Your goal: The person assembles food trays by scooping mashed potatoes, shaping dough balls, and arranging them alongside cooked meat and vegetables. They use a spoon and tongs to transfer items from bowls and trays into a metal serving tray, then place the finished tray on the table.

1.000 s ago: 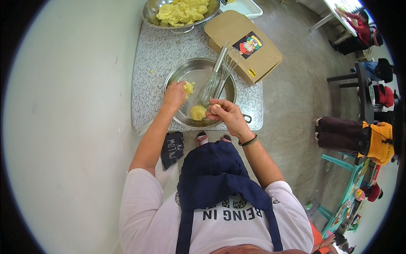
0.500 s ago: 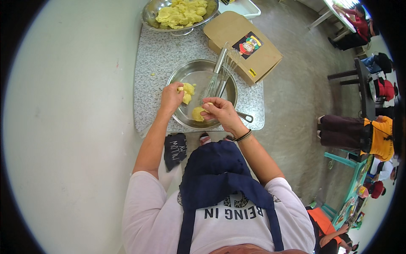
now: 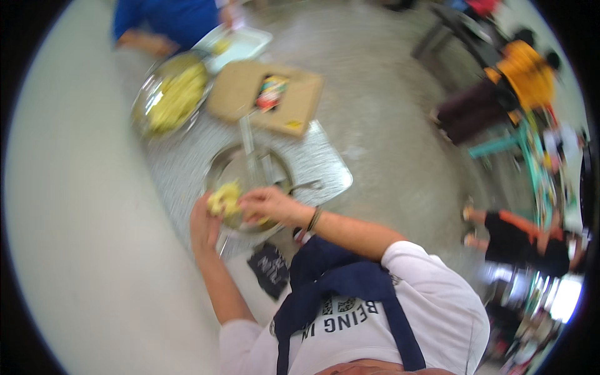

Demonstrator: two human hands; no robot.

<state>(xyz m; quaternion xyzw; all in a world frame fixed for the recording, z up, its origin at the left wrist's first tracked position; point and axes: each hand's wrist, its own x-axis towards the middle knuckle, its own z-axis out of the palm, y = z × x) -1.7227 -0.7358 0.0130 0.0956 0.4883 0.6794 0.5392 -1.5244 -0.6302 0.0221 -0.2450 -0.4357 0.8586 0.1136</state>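
A lump of soft yellow dough (image 3: 226, 196) is in my left hand (image 3: 204, 220), whose fingers curl round its outer side, over the left part of a metal pan (image 3: 219, 161). Just right of the lump is my right hand (image 3: 275, 205), fingers bent and drawn together; blur hides what is between them. A bit of yellow (image 3: 263, 220) shows below that hand, but I cannot tell whether it is held or lies in the pan. A wire whisk (image 3: 248, 140) leans in the pan, handle over the far rim.
Beyond the pan lie a brown cardboard box (image 3: 234, 87) and a metal bowl (image 3: 141, 119) of yellow dough. A person in blue (image 3: 169, 25) stands at the far side by a white tray (image 3: 253, 42). The pan's handle (image 3: 306, 186) points right. A white wall (image 3: 81, 187) is at my left.
My view has turned right, so table and pan appear tilted and further left. My hands have come closer together at the dough. The person in blue now shows beside the bowl.
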